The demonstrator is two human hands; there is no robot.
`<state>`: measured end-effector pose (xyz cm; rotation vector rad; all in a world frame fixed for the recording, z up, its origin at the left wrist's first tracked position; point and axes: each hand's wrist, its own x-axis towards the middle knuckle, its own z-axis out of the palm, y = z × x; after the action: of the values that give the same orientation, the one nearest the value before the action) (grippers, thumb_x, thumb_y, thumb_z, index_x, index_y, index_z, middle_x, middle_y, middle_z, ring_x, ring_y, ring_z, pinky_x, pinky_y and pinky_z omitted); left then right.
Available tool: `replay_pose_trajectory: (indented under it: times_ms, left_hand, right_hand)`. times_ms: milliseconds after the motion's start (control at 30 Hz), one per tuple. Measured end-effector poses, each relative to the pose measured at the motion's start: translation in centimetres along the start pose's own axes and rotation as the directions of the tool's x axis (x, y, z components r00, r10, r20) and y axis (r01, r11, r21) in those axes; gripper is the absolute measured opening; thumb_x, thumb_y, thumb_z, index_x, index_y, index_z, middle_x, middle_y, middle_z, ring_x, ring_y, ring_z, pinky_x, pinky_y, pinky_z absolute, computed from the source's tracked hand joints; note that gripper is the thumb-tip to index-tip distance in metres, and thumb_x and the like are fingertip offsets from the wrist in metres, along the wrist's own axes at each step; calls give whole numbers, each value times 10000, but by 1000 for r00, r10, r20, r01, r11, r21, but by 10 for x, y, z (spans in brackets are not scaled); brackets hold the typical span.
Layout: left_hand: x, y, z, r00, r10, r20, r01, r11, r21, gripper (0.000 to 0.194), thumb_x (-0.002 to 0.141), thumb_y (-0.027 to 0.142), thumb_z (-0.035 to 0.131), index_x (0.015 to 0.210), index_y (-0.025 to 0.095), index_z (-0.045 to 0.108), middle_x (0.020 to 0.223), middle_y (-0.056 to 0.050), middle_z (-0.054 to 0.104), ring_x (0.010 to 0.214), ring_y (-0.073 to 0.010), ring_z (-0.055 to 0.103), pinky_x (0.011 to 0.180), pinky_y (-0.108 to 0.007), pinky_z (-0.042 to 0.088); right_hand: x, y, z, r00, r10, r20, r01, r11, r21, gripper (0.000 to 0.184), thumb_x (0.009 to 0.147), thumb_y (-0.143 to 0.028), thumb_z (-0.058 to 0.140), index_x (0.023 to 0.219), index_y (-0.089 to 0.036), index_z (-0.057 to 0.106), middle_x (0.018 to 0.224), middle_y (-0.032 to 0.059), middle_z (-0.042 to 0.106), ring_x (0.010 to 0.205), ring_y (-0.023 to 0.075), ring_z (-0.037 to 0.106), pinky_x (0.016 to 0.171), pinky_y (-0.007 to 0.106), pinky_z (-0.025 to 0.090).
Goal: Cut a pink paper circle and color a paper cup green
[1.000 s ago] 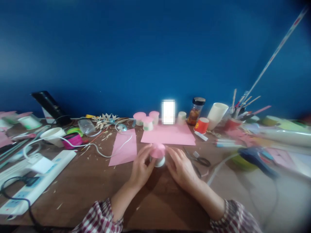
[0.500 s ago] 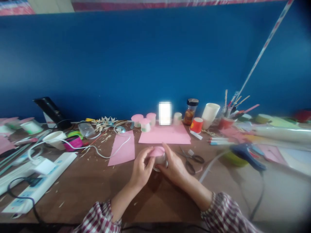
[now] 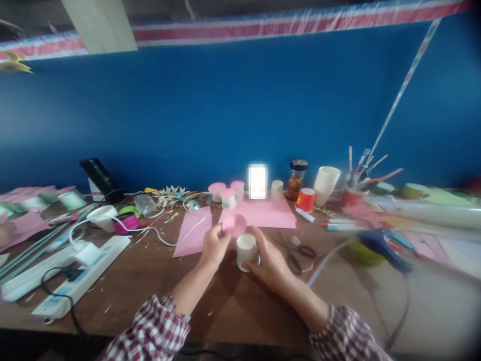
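Observation:
Between thumb and fingers, my left hand (image 3: 216, 245) pinches a round pink paper disc (image 3: 235, 225), held up left of and above a small white paper cup (image 3: 246, 244). The cup stands upside down on the table, its rim at the bottom. My right hand (image 3: 272, 258) is closed around the cup's right side, thumb at the front near the rim. Behind them lie pink paper sheets (image 3: 263, 213). Several small cups topped with pink discs (image 3: 228, 197) stand at the back. To the right of my right hand rest scissors (image 3: 296, 250).
A power strip (image 3: 84, 278) with white and black cables lies at left. On the right are a blue glue gun (image 3: 387, 248), markers (image 3: 341, 224) and a red cup (image 3: 305, 199). A lidded jar (image 3: 296, 179) stands at the back, before a blue partition (image 3: 210, 100).
The pink disc has come off the top of the cup and moved left in my left hand. My right hand stays at the cup. The camera view has tilted up slightly.

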<state>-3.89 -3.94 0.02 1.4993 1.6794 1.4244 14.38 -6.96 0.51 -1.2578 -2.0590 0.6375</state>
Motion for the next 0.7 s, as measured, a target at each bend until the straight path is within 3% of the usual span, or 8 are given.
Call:
replay_pose_trajectory:
  times_ms: [200, 367, 500, 700]
  left_hand:
    - [11, 2, 8, 998, -56, 37, 56, 998, 14, 313, 734, 420, 588, 858, 144, 669, 625, -22, 661, 556, -175, 629, 525, -255, 470]
    - [22, 5, 12, 998, -34, 57, 29, 996, 84, 256, 723, 373, 590, 783, 142, 681, 604, -33, 671, 551, -185, 639, 538, -268, 482]
    - [32, 2, 19, 997, 23, 77, -33, 991, 129, 272, 741, 365, 575, 850, 147, 696, 755, -62, 726, 629, -192, 673, 608, -283, 519]
    - [54, -6, 30, 976, 193, 105, -214, 941, 261, 302, 829, 284, 491, 1014, 134, 677, 1030, -124, 711, 939, -227, 665, 825, -337, 516]
  right_hand:
    - [0, 6, 0, 995, -85, 45, 87, 996, -31, 916, 678, -218, 722, 1460, -100, 259, 1424, 189, 432, 1310, 329, 398, 1072, 464, 353]
    - [0, 9, 2, 994, -104, 18, 104, 993, -45, 888, 697, -195, 694, 1466, -130, 253, 1428, 169, 435, 1307, 318, 407, 1070, 477, 360]
    - [1, 12, 4, 996, -91, 21, 92, 994, -58, 899, 699, -216, 706, 1467, -119, 251, 1431, 171, 429, 1297, 320, 417, 1069, 471, 364]
    - [1, 12, -5, 993, -113, -35, 109, 991, -82, 935, 689, -299, 738, 1467, -130, 249, 1414, 169, 436, 1283, 320, 414, 1056, 480, 374]
